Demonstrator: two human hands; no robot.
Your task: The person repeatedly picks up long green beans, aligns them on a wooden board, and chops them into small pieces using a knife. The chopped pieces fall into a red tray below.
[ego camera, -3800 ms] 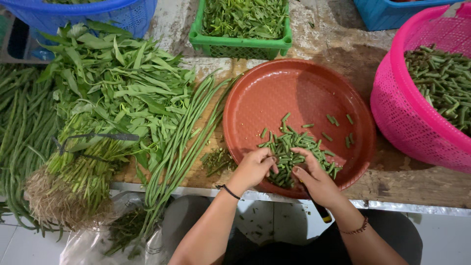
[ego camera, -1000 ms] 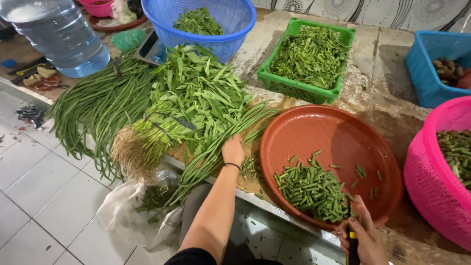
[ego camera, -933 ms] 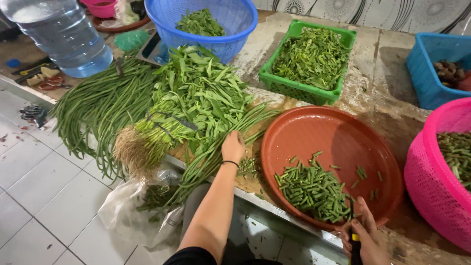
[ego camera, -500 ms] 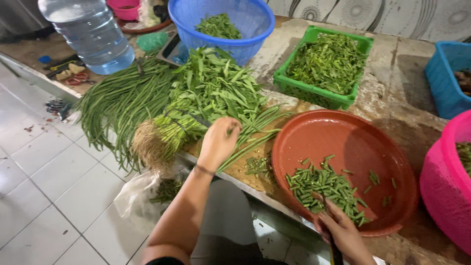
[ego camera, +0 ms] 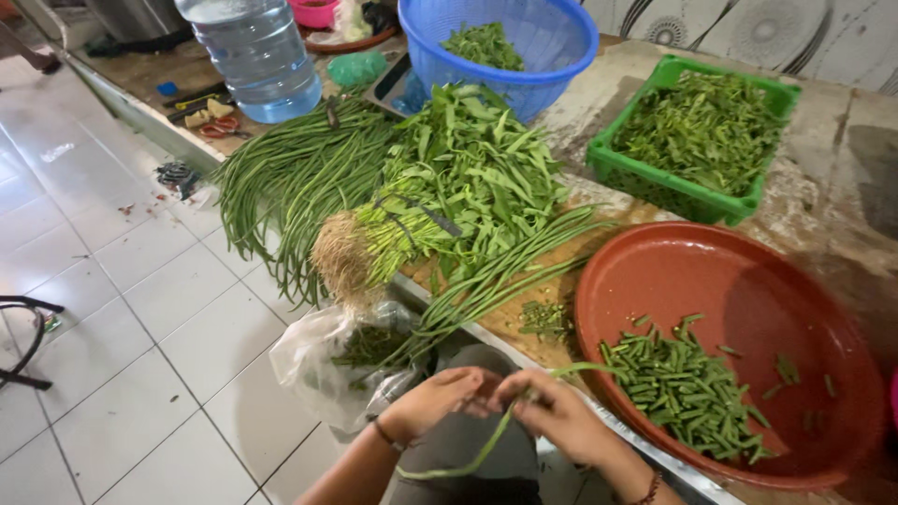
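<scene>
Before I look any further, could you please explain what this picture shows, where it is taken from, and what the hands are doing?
The picture comes from a camera worn on a person's head, looking down at their own bare hands. The left hand and right hand together hold one long green bean just in front of the counter edge. On the counter sit a red basin holding cut bean pieces, a pile of whole long beans, a bunch of leafy greens with roots, a green crate and a blue basket of greens, and a large water bottle.

A worn counter (ego camera: 842, 187) bears a red basin (ego camera: 748, 281) at its front edge. Long beans (ego camera: 290, 178) overhang the left edge beside leafy greens (ego camera: 477, 178).
</scene>
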